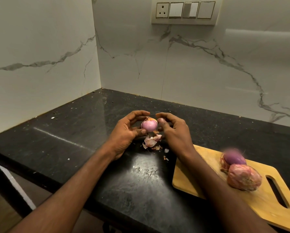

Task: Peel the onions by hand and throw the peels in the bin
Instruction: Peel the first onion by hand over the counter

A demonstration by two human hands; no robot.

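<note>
Item 1, left hand (pixel 126 130): centre of the frame, raised above the countertop (pixel 73 140). Fingers arch over the top of a small onion (pixel 149 125) and the thumb presses under its lower left side, so the hand grips the onion.

Item 2, onion in hand: mostly bare, smooth pink-purple flesh facing the camera; a scrap of tan skin clings to its upper edge.

Item 3, right hand (pixel 172 130): just right of the onion, fingers curled toward it. The thumb tip sits beside the onion's upper right; whether it pinches a strip of skin cannot be told.

Item 4, peels (pixel 151 140): a loose heap of pale pink skins on the countertop directly below the two hands, with smaller flakes scattered just below and to the right.

Item 5, cutting board (pixel 199 179): wooden, lower right of the frame, lying flat on the countertop with a slot handle near its right end. The right forearm crosses over its left corner.

Item 6, peeled onion (pixel 234 158): dark purple, on the board, some loose skin at its left side, slightly blurred.

Item 7, unpeeled onion (pixel 244 178): papery pink-tan skin intact, on the board, touching the peeled one from below.

Item 8, countertop: black speckled stone, glossy, meeting marbled white walls in a corner at upper centre.

Item 9, switch panel (pixel 185 10): top of the frame, one socket and three switches.
</note>
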